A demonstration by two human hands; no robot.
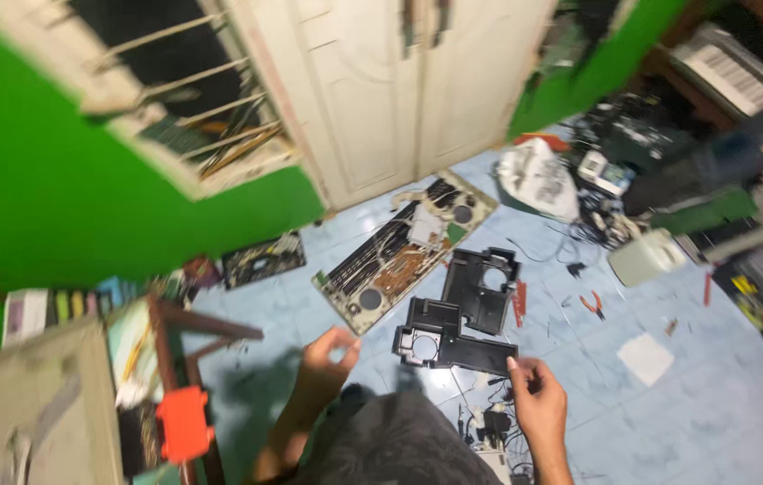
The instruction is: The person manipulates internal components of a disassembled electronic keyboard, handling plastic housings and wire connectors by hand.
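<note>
Black plastic frame [458, 314] lay on the blue tiled floor [723, 404], between my hands and the opened keyboard chassis [404, 251].
My left hand [328, 355] and right hand [534, 395] hovered half-curled, gripping nothing; I judged a careless grab could snap its thin edges or scatter the loose wires [489, 422].

Home repair room, tiled floor [723, 404] strewn with dismantled electronics [404, 251] (pliers [591, 305] too)
</note>
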